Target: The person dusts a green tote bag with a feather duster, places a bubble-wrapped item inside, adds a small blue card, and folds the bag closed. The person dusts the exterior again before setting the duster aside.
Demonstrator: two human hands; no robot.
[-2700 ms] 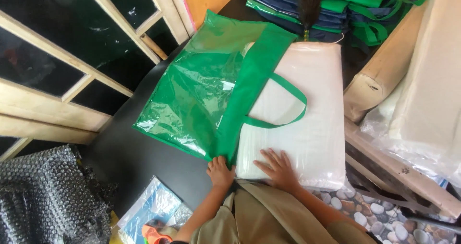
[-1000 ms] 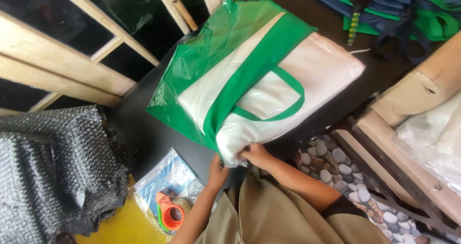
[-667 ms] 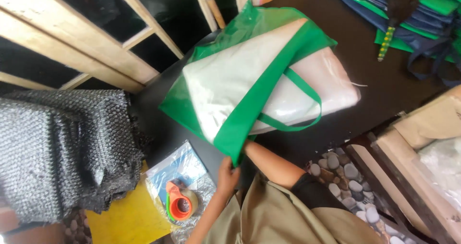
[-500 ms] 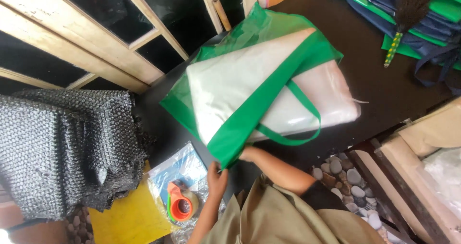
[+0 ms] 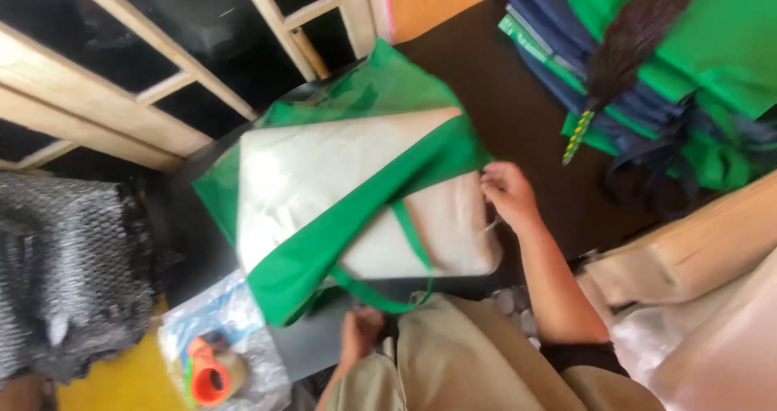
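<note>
A white tote bag (image 5: 324,184) with green side panels and green strap handles lies flat on a dark tabletop (image 5: 526,103). It is turned at an angle, with one handle loop hanging toward me. My right hand (image 5: 506,194) pinches the bag's right corner at the end of the green band. My left hand (image 5: 360,336) sits at the bag's near edge just below the handle loop, fingers curled on it. My beige trouser leg (image 5: 469,362) fills the bottom of the view.
A stack of folded green and blue bags (image 5: 712,63) with a dark feather duster (image 5: 627,51) on it lies far right. A wooden window frame (image 5: 154,95) runs along the back left, with grey mesh fabric (image 5: 65,273) and a plastic pouch holding an orange tape dispenser (image 5: 209,376) at left. Wooden planks (image 5: 696,245) lie at right.
The bag has been swung round on the table and lies at a new angle. My right hand went from the near edge to the bag's right corner. My left hand stayed near the lower edge.
</note>
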